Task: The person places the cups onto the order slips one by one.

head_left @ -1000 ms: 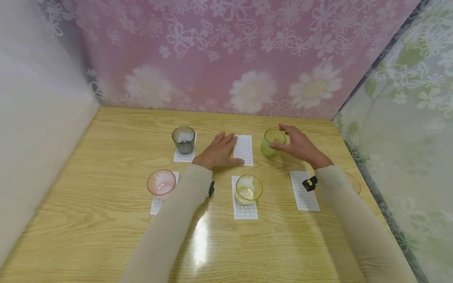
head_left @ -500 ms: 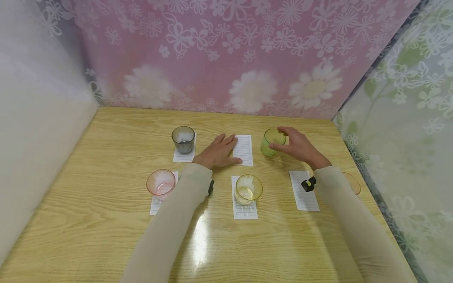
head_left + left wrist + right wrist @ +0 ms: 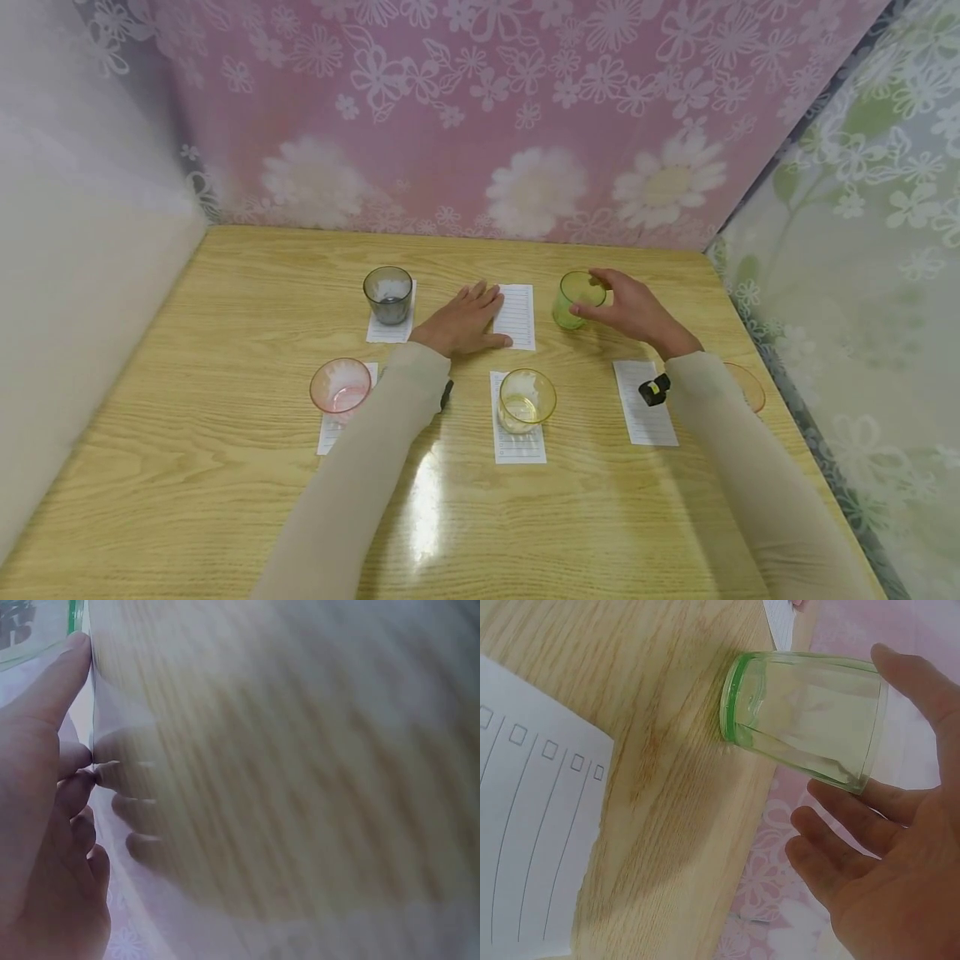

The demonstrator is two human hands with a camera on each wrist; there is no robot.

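Note:
A green glass (image 3: 573, 310) stands upright on the table at the back right. My right hand (image 3: 633, 307) pinches it near the rim, with the thumb on one side and the index finger on the other. In the right wrist view the same glass (image 3: 806, 720) shows clear and see-through, and the lower fingers of the right hand (image 3: 900, 832) stay off it. My left hand (image 3: 463, 321) lies with fingers spread at the left edge of a lined paper slip (image 3: 516, 317). In the left wrist view, fingertips of the left hand (image 3: 60, 802) touch the tabletop.
A grey glass (image 3: 389, 302), a pink glass (image 3: 341, 392) and a yellow glass (image 3: 527, 404) stand on paper slips. An orange glass (image 3: 750, 387) is mostly hidden behind the right sleeve, beside a bare slip (image 3: 647, 412). Fabric-covered walls (image 3: 450, 125) bound the table (image 3: 225, 500).

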